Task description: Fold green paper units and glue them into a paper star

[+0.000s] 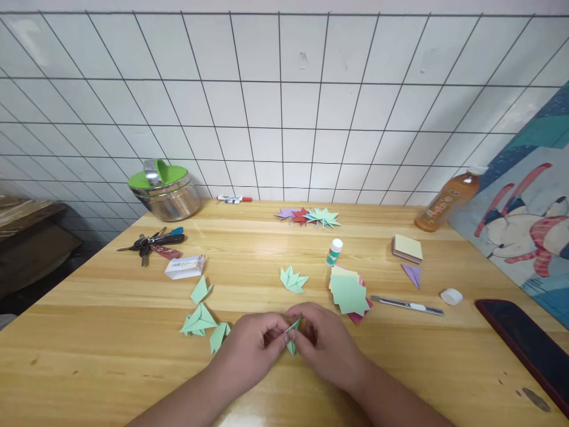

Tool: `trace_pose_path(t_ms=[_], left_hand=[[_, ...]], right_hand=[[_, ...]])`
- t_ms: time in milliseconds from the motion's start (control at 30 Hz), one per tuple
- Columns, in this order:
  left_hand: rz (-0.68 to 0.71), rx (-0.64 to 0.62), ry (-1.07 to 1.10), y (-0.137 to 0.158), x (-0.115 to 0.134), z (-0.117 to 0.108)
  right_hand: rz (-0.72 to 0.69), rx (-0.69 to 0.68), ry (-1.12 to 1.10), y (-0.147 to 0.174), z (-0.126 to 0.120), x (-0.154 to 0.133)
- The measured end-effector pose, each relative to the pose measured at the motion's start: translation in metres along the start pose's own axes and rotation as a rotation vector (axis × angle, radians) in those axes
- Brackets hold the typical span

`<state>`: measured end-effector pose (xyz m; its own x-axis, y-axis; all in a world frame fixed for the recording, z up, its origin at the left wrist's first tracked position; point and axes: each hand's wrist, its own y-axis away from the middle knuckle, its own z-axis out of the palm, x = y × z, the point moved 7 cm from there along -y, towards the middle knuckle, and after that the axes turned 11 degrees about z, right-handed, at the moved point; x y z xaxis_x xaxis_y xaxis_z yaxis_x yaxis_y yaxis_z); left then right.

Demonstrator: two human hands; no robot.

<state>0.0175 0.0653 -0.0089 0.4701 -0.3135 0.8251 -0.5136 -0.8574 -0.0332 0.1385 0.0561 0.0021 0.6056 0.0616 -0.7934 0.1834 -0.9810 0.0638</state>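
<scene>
Between the fingertips of both hands is a small folded green paper piece (291, 346), partly hidden by the fingers. My left hand (258, 344) pinches it from the left, and my right hand (326, 344) pinches it from the right. Several loose folded green pieces (198, 320) lie to the left of my left hand. Just beyond the hands rests a green folded paper fan shape (293, 279) made of joined points. A fanned stack of square paper sheets (349, 293), green on top, lies right of my right hand.
A glue stick (334, 252), its cap (451, 296), a utility knife (408, 305) and a phone (527, 353) lie rightward. Paper stars (322, 217) sit near the wall. Keys (153, 242), a small box (185, 267) and a steel pot (171, 198) stand left; a bottle (448, 198) leans back right.
</scene>
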Motion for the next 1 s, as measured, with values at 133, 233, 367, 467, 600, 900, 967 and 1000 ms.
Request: trace_pose_path(t_ms=[133, 233, 367, 467, 600, 900, 967, 1000], left_hand=[[-0.007, 0.002, -0.019, 0.001, 0.001, -0.001], [-0.021, 0.027, -0.013, 0.000, 0.000, -0.003], [-0.049, 0.067, 0.039, 0.000, -0.005, -0.007], [-0.073, 0.076, 0.085, 0.000, -0.008, -0.007], [-0.076, 0.085, 0.119, 0.000, -0.008, -0.007], [-0.017, 0.099, -0.066, -0.001, 0.001, -0.011], [0.034, 0.084, -0.152, 0.001, 0.012, -0.017], [0.066, 0.082, -0.192, 0.003, 0.019, -0.024]], right_hand=[[-0.010, 0.016, -0.036, -0.001, 0.000, 0.003], [0.027, 0.011, -0.107, -0.003, 0.001, 0.008], [0.086, -0.011, -0.184, -0.006, 0.003, 0.013], [0.094, -0.018, -0.195, -0.007, 0.003, 0.011], [0.111, -0.015, -0.214, -0.007, 0.001, 0.011], [0.097, -0.014, -0.251, -0.009, 0.001, 0.016], [0.089, 0.003, -0.264, -0.010, 0.000, 0.018], [0.093, 0.011, -0.276, -0.011, -0.001, 0.019]])
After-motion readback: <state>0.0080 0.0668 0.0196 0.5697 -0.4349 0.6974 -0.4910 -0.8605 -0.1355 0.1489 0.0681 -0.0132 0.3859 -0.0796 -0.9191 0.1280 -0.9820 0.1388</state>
